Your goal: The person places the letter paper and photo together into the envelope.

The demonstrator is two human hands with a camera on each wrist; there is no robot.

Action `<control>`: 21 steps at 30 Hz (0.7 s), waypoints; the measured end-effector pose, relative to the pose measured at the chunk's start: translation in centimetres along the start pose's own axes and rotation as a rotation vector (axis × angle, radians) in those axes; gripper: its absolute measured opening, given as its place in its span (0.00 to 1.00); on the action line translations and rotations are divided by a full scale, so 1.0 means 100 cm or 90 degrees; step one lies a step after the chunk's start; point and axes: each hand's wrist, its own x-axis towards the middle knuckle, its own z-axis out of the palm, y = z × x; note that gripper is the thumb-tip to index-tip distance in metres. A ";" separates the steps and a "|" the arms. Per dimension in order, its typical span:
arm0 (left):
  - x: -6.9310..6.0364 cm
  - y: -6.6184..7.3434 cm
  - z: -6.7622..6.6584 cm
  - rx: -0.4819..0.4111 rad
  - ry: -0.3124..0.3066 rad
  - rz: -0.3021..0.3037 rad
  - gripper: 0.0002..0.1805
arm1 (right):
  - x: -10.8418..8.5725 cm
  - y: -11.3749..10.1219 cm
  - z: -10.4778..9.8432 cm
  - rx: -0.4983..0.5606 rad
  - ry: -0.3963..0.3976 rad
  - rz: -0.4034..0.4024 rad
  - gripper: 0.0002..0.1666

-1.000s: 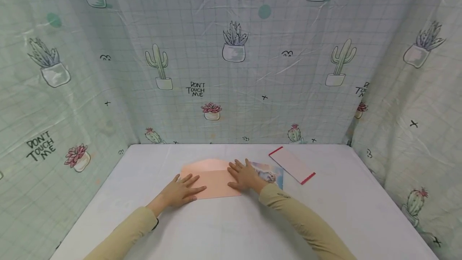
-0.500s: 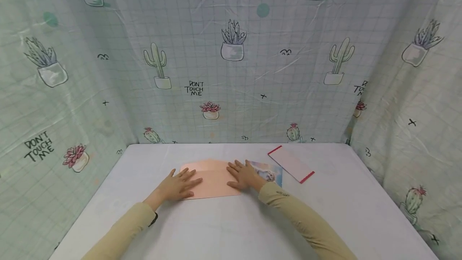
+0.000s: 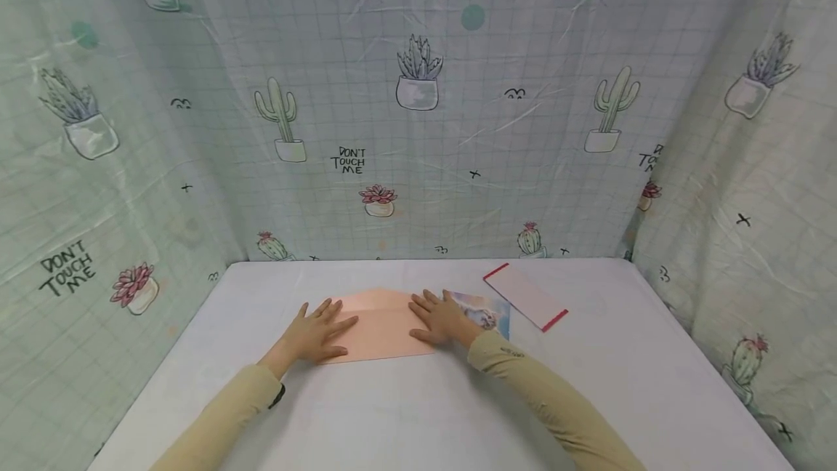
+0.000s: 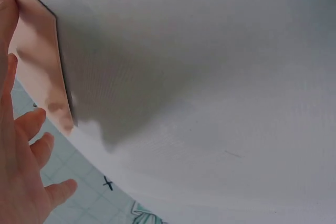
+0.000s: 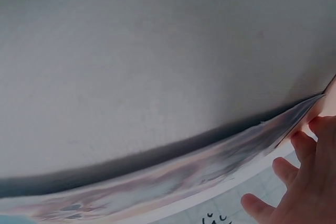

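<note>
A peach envelope [image 3: 386, 329] lies flat on the white table, its pointed flap toward the back. My left hand [image 3: 310, 334] rests with spread fingers on its left end; in the left wrist view the same hand [image 4: 26, 166] stands beside the envelope's corner [image 4: 39, 51]. Across the envelope's right end lies my right hand [image 3: 443, 320], fingers spread. A picture card [image 3: 487, 313] with a blue and pink print sits right beside that hand, partly hidden by it. The right wrist view shows the card [image 5: 173, 182] reaching to the envelope, near the right hand [image 5: 310, 182].
A pale pink strip [image 3: 526, 296] with red ends lies slanted at the back right of the white table [image 3: 405, 413]. Behind and at both sides hangs a curtain [image 3: 353, 93] printed with cacti.
My left hand has slid left over the envelope toward its left end, uncovering more of its middle. The right hand has stayed almost in place. The head view has shifted slightly.
</note>
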 end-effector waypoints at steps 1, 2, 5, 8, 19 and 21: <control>0.000 0.000 0.001 0.001 0.001 -0.009 0.34 | 0.000 0.000 0.000 -0.001 0.000 0.001 0.40; -0.001 -0.001 0.001 0.004 0.003 -0.016 0.34 | 0.000 0.000 -0.001 -0.002 -0.001 0.002 0.40; -0.002 0.000 0.000 0.003 0.006 -0.025 0.34 | 0.000 -0.001 -0.001 -0.005 0.000 0.003 0.40; -0.003 0.000 -0.001 -0.006 0.005 -0.022 0.34 | -0.001 -0.001 0.000 -0.006 0.001 0.001 0.40; -0.003 0.000 0.001 -0.036 -0.007 -0.020 0.33 | -0.010 0.004 0.004 0.002 0.026 -0.006 0.36; -0.002 0.001 0.002 -0.022 -0.003 -0.017 0.33 | -0.013 0.006 0.004 0.004 0.028 -0.008 0.35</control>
